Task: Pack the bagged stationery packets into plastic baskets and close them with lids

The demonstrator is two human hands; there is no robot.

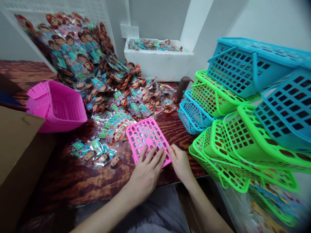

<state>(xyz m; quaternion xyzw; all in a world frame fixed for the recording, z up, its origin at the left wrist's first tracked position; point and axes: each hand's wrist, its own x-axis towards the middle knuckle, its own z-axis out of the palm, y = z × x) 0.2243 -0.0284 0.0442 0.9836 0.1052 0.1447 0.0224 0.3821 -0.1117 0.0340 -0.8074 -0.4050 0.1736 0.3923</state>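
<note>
In front of me on the table lies a small pink plastic basket with a perforated lid (147, 134); packets show through its holes. My left hand (148, 170) rests on the near part of the lid, fingers spread and flat. At the lid's near right corner, my right hand (179, 161) is closed, thumb and fingers on the pink edge. Clear packets with cartoon doll faces (97, 153) lie left of the basket. A larger heap of the same packets (143, 94) spreads behind it.
Nested pink baskets (68, 103) stand at left beside a cardboard box (19, 139). Green baskets (245, 136) and blue baskets (243, 71) are stacked at right. A white foam box (157, 61), a tilted white crate (110, 29) and a dark cylinder (182, 89) stand behind.
</note>
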